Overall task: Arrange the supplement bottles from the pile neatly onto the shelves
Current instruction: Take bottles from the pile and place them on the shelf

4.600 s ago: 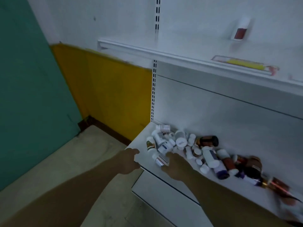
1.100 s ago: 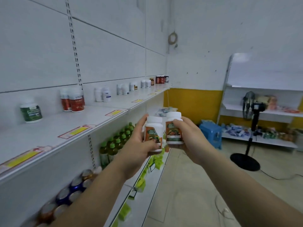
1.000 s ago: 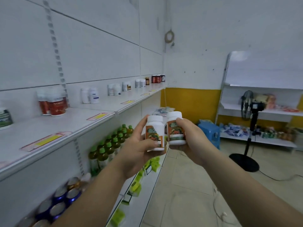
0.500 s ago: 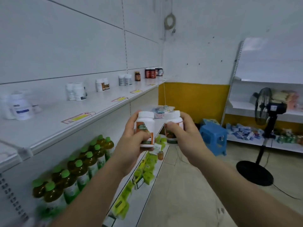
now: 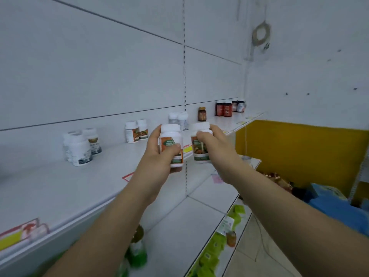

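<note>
left hand grips white bottle | right hand grips second bottle | above shelf

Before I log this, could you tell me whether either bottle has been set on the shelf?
No, the left hand and right hand each hold one.

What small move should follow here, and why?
Probably carry both bottles forward and set them beside the matching pair on the shelf. The left hand and right hand each hold a white orange-labelled bottle, like that pair.
</note>
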`<control>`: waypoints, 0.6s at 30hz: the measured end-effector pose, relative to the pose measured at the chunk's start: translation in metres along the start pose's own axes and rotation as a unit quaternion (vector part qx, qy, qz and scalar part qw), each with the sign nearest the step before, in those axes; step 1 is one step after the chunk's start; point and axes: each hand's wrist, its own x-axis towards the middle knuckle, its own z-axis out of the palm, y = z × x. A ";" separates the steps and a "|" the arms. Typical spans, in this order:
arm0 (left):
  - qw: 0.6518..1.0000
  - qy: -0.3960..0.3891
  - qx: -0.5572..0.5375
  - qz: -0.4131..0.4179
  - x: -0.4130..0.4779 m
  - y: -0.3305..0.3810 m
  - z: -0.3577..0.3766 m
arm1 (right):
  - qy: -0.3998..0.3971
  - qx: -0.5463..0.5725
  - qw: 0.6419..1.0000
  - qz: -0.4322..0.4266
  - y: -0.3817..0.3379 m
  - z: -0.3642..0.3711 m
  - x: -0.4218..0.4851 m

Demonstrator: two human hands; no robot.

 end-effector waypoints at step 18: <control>0.916 0.247 0.287 -0.133 0.114 -0.028 0.015 | -0.353 0.014 0.936 -0.015 0.078 0.023 0.226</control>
